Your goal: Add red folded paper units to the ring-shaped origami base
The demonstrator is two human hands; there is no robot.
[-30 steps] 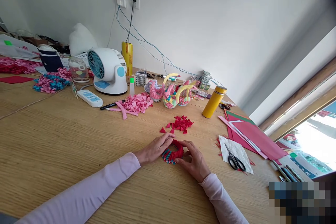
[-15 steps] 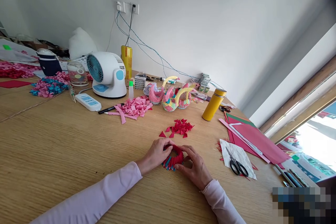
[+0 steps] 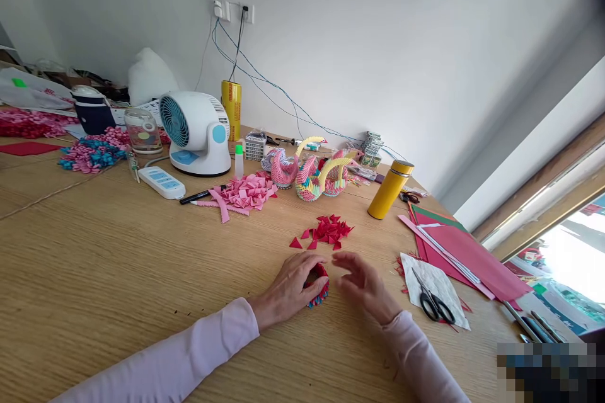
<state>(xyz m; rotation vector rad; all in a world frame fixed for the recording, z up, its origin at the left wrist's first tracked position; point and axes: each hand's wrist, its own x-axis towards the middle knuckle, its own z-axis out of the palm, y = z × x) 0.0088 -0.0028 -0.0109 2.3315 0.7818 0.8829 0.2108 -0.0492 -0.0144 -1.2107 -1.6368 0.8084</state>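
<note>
My left hand (image 3: 293,283) is closed around a ring of folded paper pieces (image 3: 323,289), red on top with blue below, resting on the table. The hand covers much of the ring's left side. My right hand (image 3: 362,281) is just right of the ring, apart from it, with fingers spread and slightly blurred; nothing shows in it. Beyond both hands lies a loose pile of red folded paper triangles (image 3: 332,230). Farther back stand several folded-paper swans (image 3: 307,179) in pink, yellow and blue.
Scissors (image 3: 430,302) lie on white paper at the right, beside red paper sheets (image 3: 466,252). A yellow flask (image 3: 390,190) stands behind them. Pink paper pieces (image 3: 250,192), a marker (image 3: 201,195), a power strip (image 3: 162,182) and a white fan (image 3: 198,132) are at back left.
My right hand has let go of the paper ring and moved away to the right. My left hand now reaches farther over the ring. The view has shifted slightly.
</note>
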